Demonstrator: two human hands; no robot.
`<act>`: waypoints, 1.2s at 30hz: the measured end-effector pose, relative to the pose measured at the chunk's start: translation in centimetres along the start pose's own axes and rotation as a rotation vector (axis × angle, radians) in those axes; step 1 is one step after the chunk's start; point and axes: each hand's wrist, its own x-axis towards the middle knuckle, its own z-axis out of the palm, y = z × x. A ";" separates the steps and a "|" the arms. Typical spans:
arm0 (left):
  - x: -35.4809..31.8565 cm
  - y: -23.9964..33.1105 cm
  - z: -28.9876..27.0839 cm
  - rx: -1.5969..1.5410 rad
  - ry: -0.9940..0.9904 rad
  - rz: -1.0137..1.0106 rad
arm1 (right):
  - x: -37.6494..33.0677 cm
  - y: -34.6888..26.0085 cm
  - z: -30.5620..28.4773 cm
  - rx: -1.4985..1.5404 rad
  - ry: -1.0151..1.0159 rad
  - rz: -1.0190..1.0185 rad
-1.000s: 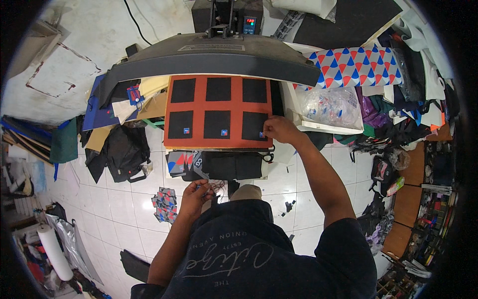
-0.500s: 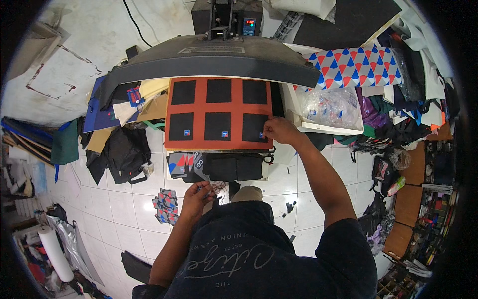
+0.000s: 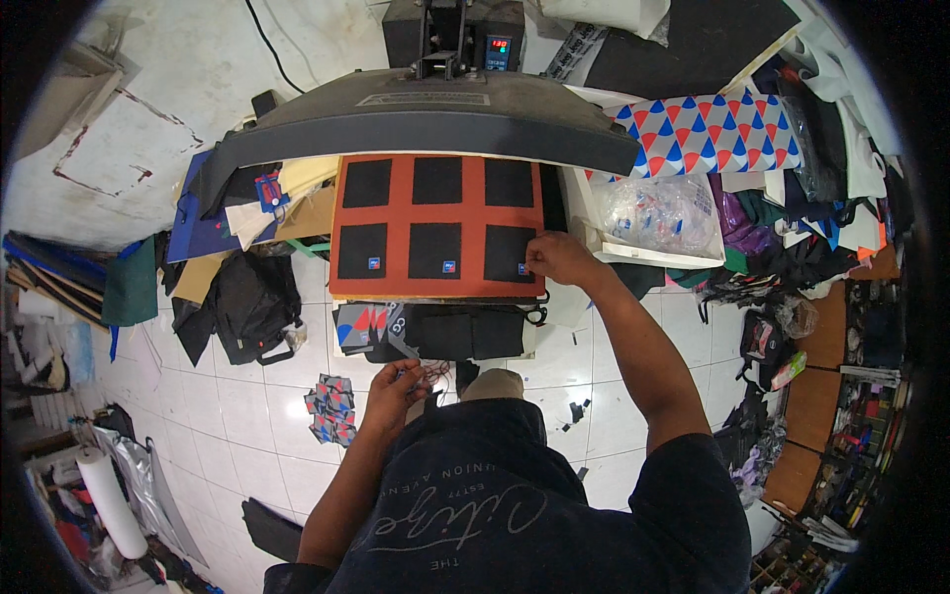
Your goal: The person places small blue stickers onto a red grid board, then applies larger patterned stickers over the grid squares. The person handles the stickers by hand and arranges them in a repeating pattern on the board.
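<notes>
Right hand (image 3: 556,259) outstretched on black square (image 3: 511,253), left hand (image 3: 396,388) curled low

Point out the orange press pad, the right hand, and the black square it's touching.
orange press pad (image 3: 398,220), head view, bare orange strip.
right hand (image 3: 556,259), head view, back of hand.
black square (image 3: 507,249), head view, centre.

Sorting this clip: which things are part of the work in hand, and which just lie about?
In use: right hand on a black fabric square, orange press pad, left hand holding small pieces.
Lying about: black bag, plastic bag, patterned scraps, paper roll.
</notes>
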 end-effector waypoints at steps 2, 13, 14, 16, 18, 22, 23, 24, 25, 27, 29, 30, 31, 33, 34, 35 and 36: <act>0.1 -0.1 -0.1 0.000 -0.006 0.000 | 0.0 -0.3 -0.2 -0.002 -0.004 0.013; 0.4 -0.1 -0.1 0.026 -0.015 -0.013 | 0.1 -0.3 -0.1 -0.027 -0.006 0.054; 0.5 -0.1 -0.2 0.024 -0.016 -0.011 | 0.1 -0.2 -0.1 -0.040 -0.009 0.042; 0.5 -0.1 -0.2 0.021 -0.016 -0.008 | 0.0 -0.5 -0.3 -0.041 -0.021 0.061; 0.5 0.0 -0.2 0.023 -0.005 -0.005 | 0.0 -0.7 -0.6 -0.042 -0.036 0.062; 0.5 0.1 -0.2 0.015 -0.009 -0.012 | -0.2 -0.7 -1.4 0.054 -0.053 0.124; 0.5 0.1 -0.2 0.016 -0.005 -0.009 | -0.3 -0.8 -1.7 0.104 -0.054 0.160; 0.4 0.2 -0.1 0.017 0.000 -0.006 | -0.4 -1.0 -2.0 0.110 -0.044 0.175; 0.4 0.3 0.0 0.018 0.001 -0.004 | -0.7 -1.1 -2.4 0.114 -0.032 0.193; 0.4 0.6 0.3 0.003 -0.008 -0.015 | -1.2 -0.8 -2.6 0.141 0.005 0.211; 0.5 0.7 0.3 -0.010 -0.027 -0.003 | -1.5 -0.7 -2.7 0.188 0.057 0.207; 0.6 0.6 0.2 -0.015 -0.044 0.014 | -1.7 -0.8 -2.7 0.209 0.094 0.204; 0.5 0.8 0.3 -0.023 -0.055 0.033 | -1.7 -1.3 -2.8 0.232 0.129 0.196; 0.2 1.2 0.4 -0.106 -0.049 0.039 | -2.2 -2.7 -3.0 0.316 0.196 0.190; -0.1 1.8 0.8 -0.150 -0.045 0.047 | -2.6 -4.1 -3.1 0.375 0.230 0.189; -0.2 2.3 1.1 -0.141 -0.049 0.045 | -3.0 -5.2 -2.9 0.437 0.262 0.190; -0.2 2.8 1.6 -0.132 -0.051 0.043 | -3.1 -5.6 -1.8 0.566 0.281 0.149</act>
